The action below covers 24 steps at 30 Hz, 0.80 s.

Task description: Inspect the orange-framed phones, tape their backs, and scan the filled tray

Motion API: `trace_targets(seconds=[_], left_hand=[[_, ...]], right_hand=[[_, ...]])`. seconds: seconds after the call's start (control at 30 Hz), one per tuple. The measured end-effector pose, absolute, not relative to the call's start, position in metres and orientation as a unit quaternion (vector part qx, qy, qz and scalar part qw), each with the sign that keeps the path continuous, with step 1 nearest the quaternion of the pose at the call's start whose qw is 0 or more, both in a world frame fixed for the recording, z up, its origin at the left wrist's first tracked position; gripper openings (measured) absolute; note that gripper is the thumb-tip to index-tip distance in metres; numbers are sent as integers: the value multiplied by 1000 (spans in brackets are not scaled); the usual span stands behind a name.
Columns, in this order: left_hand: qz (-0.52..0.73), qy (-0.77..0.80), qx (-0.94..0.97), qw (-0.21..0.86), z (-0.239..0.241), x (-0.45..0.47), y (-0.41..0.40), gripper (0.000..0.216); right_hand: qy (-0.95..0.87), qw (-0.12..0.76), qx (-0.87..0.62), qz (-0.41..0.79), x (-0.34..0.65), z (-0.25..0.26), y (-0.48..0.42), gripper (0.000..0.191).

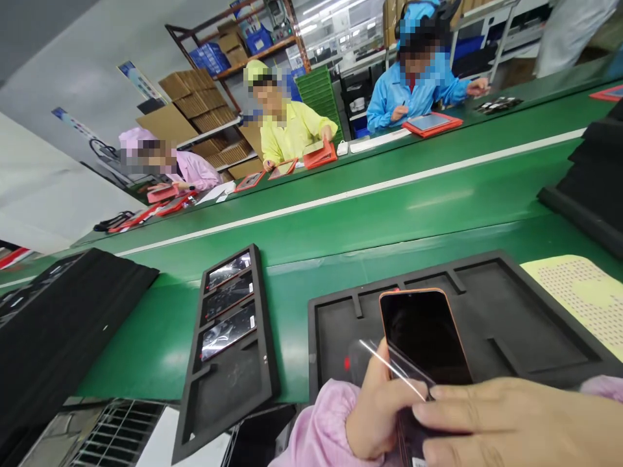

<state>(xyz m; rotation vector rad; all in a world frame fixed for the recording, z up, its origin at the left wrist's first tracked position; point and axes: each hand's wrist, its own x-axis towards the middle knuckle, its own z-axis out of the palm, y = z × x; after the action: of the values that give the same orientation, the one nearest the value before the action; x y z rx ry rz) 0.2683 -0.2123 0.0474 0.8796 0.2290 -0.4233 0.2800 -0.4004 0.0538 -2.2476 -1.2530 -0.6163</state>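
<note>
A dark phone (424, 337) with an orange edge stands tilted over a black foam tray (525, 311). My left hand (377, 405) is wrapped round the phone's lower part, in a pink sleeve. My right hand (516, 421) lies across the phone's bottom end, fingers pressed together. A clear film strip (392, 370) lifts off the screen between the two hands. Which hand pinches the film is hidden.
A second black tray (228, 383) at left holds three wrapped phones (228, 301). A stack of black trays (63, 311) lies far left, more at right (594, 181). A yellow perforated mat (581, 292) lies at right. Across the green conveyor belt (370, 214), three people work on red trays.
</note>
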Motion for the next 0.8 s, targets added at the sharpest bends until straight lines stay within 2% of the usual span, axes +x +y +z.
trace_targets(seconds=[0.3,0.43,0.53,0.67,0.73,0.8], left_hand=[[-164,104,408,892,52,275,-218,45],[-134,162,355,911,48,279,-224,36],[-129,202,330,913,46,284,-226,28],[-120,217,338,908,38,284,-224,34],[-102,213,352,906,33,284,-223,41],[-87,203,367,903,28,283,-222,49]], right_hand=[[-491,222,-813,-221,324,79,-397,25],[-460,243,-820,-238,335,77,-378,29],[-363,320,-840,-247,345,65,-369,27],[-174,534,-818,-123,345,46,-368,18],[-134,568,-811,-29,339,41,-369,17],[-128,565,-811,82,330,41,-369,20]])
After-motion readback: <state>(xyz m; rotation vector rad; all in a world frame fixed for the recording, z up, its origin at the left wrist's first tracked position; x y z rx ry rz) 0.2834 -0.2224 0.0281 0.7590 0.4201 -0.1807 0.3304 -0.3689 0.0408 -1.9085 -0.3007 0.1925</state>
